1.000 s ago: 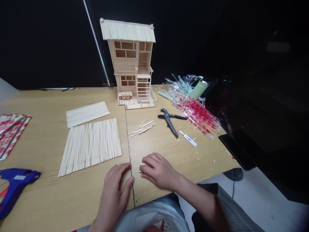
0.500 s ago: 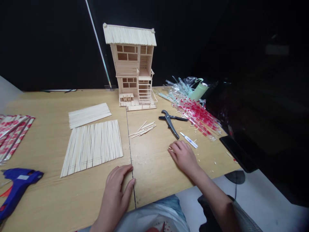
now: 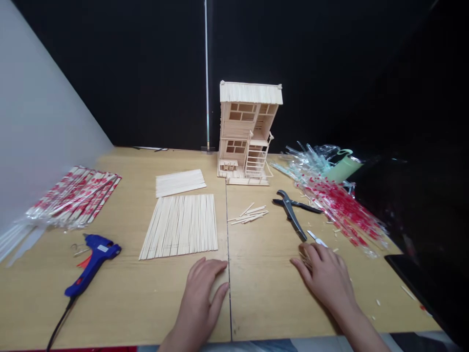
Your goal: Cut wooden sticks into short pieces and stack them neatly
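Observation:
My left hand (image 3: 203, 296) rests on the table beside the seam, its thumb and fingers apart and nothing in them. On the right, my right hand (image 3: 328, 276) is curled over a small bunch of short wooden sticks (image 3: 305, 258), mostly hidden under the fingers. Just beyond those fingers lies a white craft knife (image 3: 315, 238), partly covered by the hand. Black-handled pliers (image 3: 292, 215) lie open behind it. Several loose short sticks (image 3: 251, 214) are spread near the seam. Left of them lie a large panel of sticks side by side (image 3: 181, 227) and a smaller panel (image 3: 180, 182).
A two-storey stick house (image 3: 238, 129) stands at the back. Red and clear plastic wrappers (image 3: 340, 205) and a green cylinder (image 3: 342, 169) lie at right, near a dark flat object (image 3: 414, 278). A blue glue gun (image 3: 93, 264) and packaged sticks (image 3: 80, 195) are at left.
The view has swung left, so everything sits further right in the picture. My right hand now covers part of the craft knife, and more of the sticks beneath it show. My left hand keeps its pose.

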Tool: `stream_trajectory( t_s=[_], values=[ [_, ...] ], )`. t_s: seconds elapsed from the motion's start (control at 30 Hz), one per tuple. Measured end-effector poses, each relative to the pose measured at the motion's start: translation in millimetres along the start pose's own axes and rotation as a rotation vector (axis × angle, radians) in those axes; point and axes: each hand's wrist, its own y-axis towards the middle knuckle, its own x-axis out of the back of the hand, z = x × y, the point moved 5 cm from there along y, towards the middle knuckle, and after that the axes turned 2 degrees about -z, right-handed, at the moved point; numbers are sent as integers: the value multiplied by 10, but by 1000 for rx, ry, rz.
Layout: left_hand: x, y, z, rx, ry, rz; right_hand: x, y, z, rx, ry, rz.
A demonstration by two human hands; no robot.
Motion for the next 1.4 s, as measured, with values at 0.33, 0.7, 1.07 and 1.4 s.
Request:
stream_trajectory(
  t_s=[0.33,0.7,1.07,1.4],
  values=[
    [-14,-34,110,-9,-32,26,196,449,565,-34,-74,-73],
    [-56,-83,210,-58,-57,-13,-109,982,771,-25,-10,76],
    [-77,-22,189,-65,-73,20,-132,1222,611,-88,104,99],
    [-67,-89,213,-18,-69,33,-422,1335,1115,85,365,327]
  ],
)
